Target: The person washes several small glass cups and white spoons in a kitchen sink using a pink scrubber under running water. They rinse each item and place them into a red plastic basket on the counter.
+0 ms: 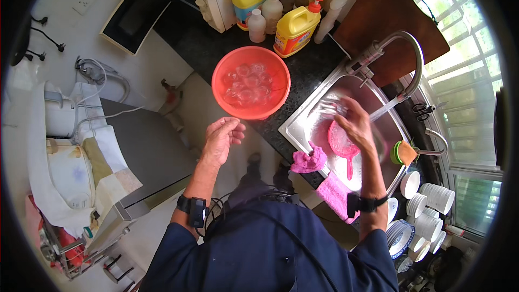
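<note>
My right hand [353, 123] is over the steel sink [379, 146], its fingers around or against a clear glass-like thing [333, 107] that is blurred; the hold is hard to make out. Below it in the sink lies a pink plastic ladle [348, 150]. Water runs from the curved faucet [413, 65] beside the hand. My left hand [225, 136], fingers curled and apparently holding nothing, hovers just below the rim of an orange-red plastic basin [217, 89]. Several clear glasses [248, 83] sit in the basin. A pink cloth [309, 160] is bunched on the sink's near edge, and another pink cloth [335, 196] hangs beside it.
Yellow detergent bottles [298, 30] and white bottles [257, 26] stand behind the basin on the black counter [304, 71]. Stacked white bowls [423, 227] and blue-rimmed plates [399, 237] are right of the sink. Scissors [422, 110] lie by the window. A covered appliance [71, 170] is at left.
</note>
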`<act>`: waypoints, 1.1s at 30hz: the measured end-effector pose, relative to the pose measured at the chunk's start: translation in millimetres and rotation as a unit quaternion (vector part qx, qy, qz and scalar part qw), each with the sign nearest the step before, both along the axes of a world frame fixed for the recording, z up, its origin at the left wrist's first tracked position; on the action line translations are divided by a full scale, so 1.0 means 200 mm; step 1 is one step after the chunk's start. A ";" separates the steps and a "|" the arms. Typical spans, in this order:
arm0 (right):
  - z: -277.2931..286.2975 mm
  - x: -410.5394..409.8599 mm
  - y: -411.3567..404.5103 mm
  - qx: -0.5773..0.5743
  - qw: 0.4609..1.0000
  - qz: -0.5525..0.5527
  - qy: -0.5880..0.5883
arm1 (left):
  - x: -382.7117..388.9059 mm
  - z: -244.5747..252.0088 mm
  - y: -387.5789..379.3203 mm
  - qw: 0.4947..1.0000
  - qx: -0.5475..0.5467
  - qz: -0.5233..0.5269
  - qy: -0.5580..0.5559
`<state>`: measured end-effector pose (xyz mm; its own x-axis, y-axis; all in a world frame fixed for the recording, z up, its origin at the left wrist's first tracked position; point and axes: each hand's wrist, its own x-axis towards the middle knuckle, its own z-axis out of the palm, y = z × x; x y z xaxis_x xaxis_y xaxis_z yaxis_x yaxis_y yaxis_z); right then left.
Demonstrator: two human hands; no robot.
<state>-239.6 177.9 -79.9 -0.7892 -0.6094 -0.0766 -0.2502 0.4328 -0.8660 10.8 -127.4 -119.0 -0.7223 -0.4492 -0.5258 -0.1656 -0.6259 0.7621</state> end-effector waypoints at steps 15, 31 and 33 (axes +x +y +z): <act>0.05 -0.09 -0.96 0.039 0.976 0.124 0.177 | 0.21 -0.01 -0.16 0.997 -0.009 0.077 -0.019; 0.01 -0.10 -1.39 0.018 0.973 0.146 0.178 | 0.30 -0.05 -0.23 0.992 0.010 0.123 -0.009; -0.02 -0.12 -1.41 0.027 0.954 0.151 0.259 | 0.32 -0.06 -0.24 0.991 0.006 0.134 -0.017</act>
<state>-264.4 -104.5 -84.4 -0.5192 -0.8208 0.2382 -0.7584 0.3139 -0.5713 75.5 -175.1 -131.2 -0.5598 -0.6161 -0.5541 -0.0164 -0.6604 0.7508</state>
